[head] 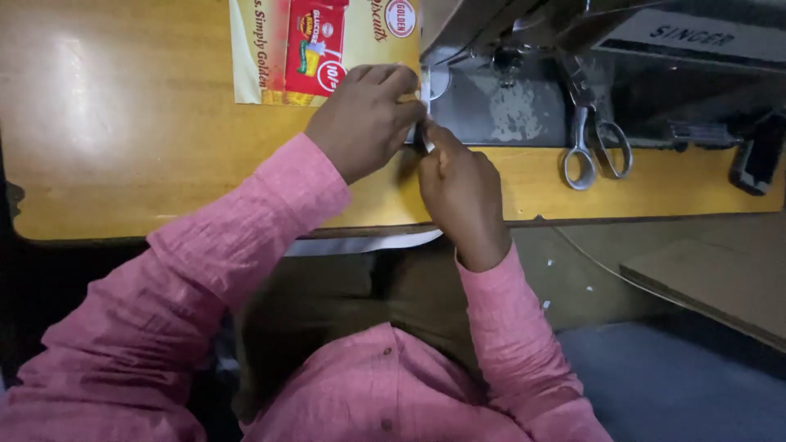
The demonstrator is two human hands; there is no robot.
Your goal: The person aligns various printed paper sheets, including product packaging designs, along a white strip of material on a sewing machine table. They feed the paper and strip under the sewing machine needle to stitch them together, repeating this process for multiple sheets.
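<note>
Both hands met at the left edge of the sewing machine (606, 49), just where its grey bed plate (499, 106) began. The left hand (364, 119) was curled, fingers bent down, pinching a small white strip (426, 135) against the yellow printed sheet (270, 57). The right hand (463, 192) was closed narrow too, thumb and forefinger nipping the same white strip from below; the two hands touched at the fingertips. The strip was mostly hidden, only a thin sliver showed, so what kind of material it was could not be told.

The yellow printed sheet lay flat on the wooden surface (115, 123), left of the machine, its right edge under the left hand. Scissors (594, 143) lay on the bed plate, right of the hands and well apart from them, handles toward the front edge of the surface. A dark small object (757, 155) sat at the far right of the machine. Left of the sheet the surface was bare wood, wide room there. Pink sleeves (246, 237) crossed the front edge of the surface; a white cloth edge (360, 243) peeked out just below that edge.
</note>
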